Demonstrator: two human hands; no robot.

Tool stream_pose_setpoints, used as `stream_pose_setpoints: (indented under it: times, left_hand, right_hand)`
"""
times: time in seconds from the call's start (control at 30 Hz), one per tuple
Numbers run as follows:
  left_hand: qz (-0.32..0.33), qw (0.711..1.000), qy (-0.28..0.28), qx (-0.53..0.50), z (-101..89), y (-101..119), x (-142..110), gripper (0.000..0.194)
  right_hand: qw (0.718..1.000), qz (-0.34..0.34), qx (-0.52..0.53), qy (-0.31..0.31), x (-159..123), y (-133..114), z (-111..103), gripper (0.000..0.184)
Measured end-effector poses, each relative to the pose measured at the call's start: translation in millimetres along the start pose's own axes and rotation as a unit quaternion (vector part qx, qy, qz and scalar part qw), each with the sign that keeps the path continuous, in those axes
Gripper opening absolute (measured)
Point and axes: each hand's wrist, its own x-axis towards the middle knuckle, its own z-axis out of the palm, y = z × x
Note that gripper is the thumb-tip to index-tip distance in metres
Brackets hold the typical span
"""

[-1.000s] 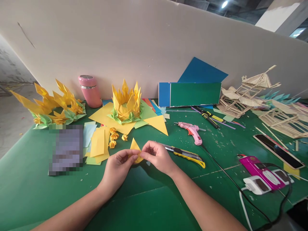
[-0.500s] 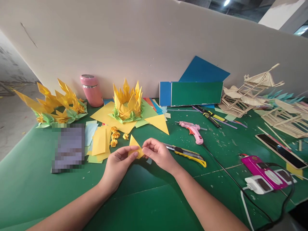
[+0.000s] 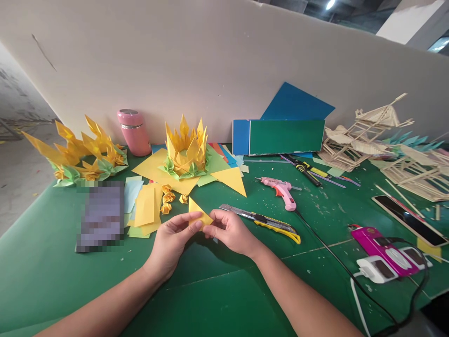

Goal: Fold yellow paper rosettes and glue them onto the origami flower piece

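Observation:
Between my two hands is a small piece of folded yellow paper (image 3: 198, 211), its pointed corner sticking up. My left hand (image 3: 175, 238) pinches its left side between thumb and fingers. The thumb and fingers of my right hand (image 3: 229, 231) close on its lower right edge. Just beyond the paper lie several small folded orange paper roses (image 3: 168, 195). A stack of yellow paper pieces (image 3: 144, 206) is left of them. To the right of my right hand rests a yellow utility knife (image 3: 266, 221), with its blade extended.
Behind stand two yellow paper crowns, one in the middle (image 3: 185, 154) and one at left (image 3: 84, 154), and a pink flask (image 3: 133, 133). A pink glue gun (image 3: 280, 191), a magenta power strip (image 3: 387, 250), a phone (image 3: 409, 220) and wooden stick models (image 3: 354, 140) occupy the right side.
My right hand has shifted lower along the paper's right edge, uncovering more of the paper and the knife's blade. My left hand keeps its pinch in nearly the same place.

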Motion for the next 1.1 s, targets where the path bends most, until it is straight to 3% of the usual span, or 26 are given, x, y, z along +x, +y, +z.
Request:
stream_pose_setpoints:
  times: [0.2, 0.37, 0.47, 0.57, 0.67, 0.8, 1.1]
  left_hand:
    - [-0.009, 0.999, -0.038, -0.03, -0.4, 1.6, -0.4, 0.035]
    - [0.051, 0.997, -0.054, 0.016, 0.4, 5.4, -1.5, 0.023]
    - [0.102, 0.991, -0.04, 0.076, 1.3, 6.7, -3.2, 0.016]
    - [0.094, 0.988, -0.072, 0.101, 2.5, 5.4, -4.3, 0.018]
    - [0.08, 0.988, -0.1, 0.086, 3.3, 2.2, -3.7, 0.024]
    - [0.063, 0.989, -0.111, 0.07, 3.8, 0.2, -1.6, 0.035]
    - [0.054, 0.99, -0.096, 0.088, 1.6, 2.4, 0.4, 0.038]
  right_hand:
    - [0.998, 0.028, 0.048, -0.042, 1.2, -1.2, -1.7, 0.04]
    - [0.995, 0.005, 0.046, -0.092, 0.9, 0.7, -4.4, 0.033]
    - [0.997, -0.014, 0.064, -0.032, 1.1, 0.6, -5.9, 0.027]
    - [0.994, -0.035, 0.089, 0.045, 2.2, -0.4, -7.1, 0.032]
    - [0.992, -0.041, 0.11, 0.043, 3.5, -0.6, -7.2, 0.042]
    - [0.991, -0.045, 0.127, 0.029, 3.8, 1.2, -7.0, 0.034]
    - [0.988, -0.051, 0.127, 0.068, 3.3, 0.8, -8.1, 0.027]
